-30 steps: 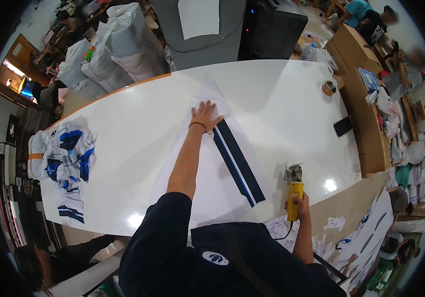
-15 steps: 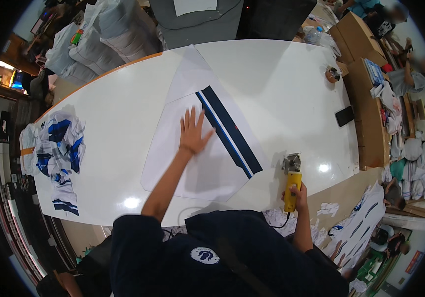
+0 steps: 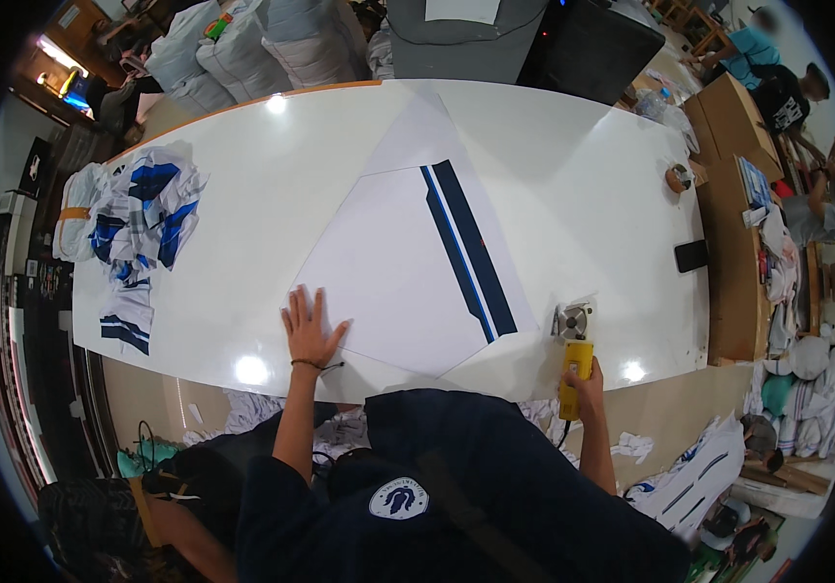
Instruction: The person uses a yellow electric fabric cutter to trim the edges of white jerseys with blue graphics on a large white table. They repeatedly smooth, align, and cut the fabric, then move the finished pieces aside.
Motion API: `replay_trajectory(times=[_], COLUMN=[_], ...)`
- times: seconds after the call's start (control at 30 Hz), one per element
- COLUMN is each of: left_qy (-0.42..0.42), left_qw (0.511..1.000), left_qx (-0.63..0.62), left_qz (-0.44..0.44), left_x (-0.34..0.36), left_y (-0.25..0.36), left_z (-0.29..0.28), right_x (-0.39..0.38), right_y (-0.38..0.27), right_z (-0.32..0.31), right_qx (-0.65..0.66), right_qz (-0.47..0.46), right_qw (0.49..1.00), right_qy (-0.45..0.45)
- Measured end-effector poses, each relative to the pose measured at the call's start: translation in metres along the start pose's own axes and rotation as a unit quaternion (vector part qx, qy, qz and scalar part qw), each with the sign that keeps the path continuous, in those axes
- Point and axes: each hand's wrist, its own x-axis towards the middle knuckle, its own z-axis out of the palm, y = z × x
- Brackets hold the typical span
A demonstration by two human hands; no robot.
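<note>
A large white sheet [image 3: 388, 253], fabric or paper, lies flat in front of me. Navy, white and blue stripes [image 3: 464, 248] run slantwise along its right side. My left hand [image 3: 311, 330] rests with spread fingers at the sheet's near left corner, holding nothing. To the right of the sheet, my right hand [image 3: 586, 389] is wrapped around the yellow body of an electric rotary cutter [image 3: 576, 361]. The cutter's round metal head points away from me, beside the sheet's near right corner; its cord hangs down from the back.
Crumpled white and blue fabric pieces [image 3: 150, 219] lie on the white table [image 3: 243, 243] at the left. A phone [image 3: 691, 256] and a tape roll [image 3: 678, 178] lie near the right edge, by cardboard boxes [image 3: 736, 257]. Stuffed sacks [image 3: 306, 44] stand beyond the table; other people are at the far right.
My left hand has moved from beside the stripes toward me and left, to the sheet's near corner. The view has shifted; the right hand still holds the cutter right of the sheet.
</note>
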Motion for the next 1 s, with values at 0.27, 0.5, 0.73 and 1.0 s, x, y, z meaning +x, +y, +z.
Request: replay_trajectory(times=[0.27, 0.5, 0.73, 1.0], left_qy=[0.089, 0.111, 0.126, 0.138], left_qw=[0.995, 0.992, 0.991, 0.989], left_qx=[-0.014, -0.031, -0.014, -0.036], left_qz=[-0.048, -0.050, -0.044, -0.041], left_x=[-0.014, -0.014, -0.013, -0.013], left_y=[-0.040, -0.040, -0.041, -0.052], left_z=[0.021, 0.021, 0.023, 0.027], right_x=[-0.029, -0.053, -0.067, -0.070], right_y=[-0.031, -0.046, -0.046, -0.039], right_z=[0.011, 0.018, 0.028, 0.033], right_qx=[-0.216, -0.374, -0.450, -0.421], right_qz=[-0.014, -0.018, -0.032, -0.066], right_qw=[0.976, 0.927, 0.892, 0.905], right_qy=[-0.006, -0.008, -0.023, 0.003])
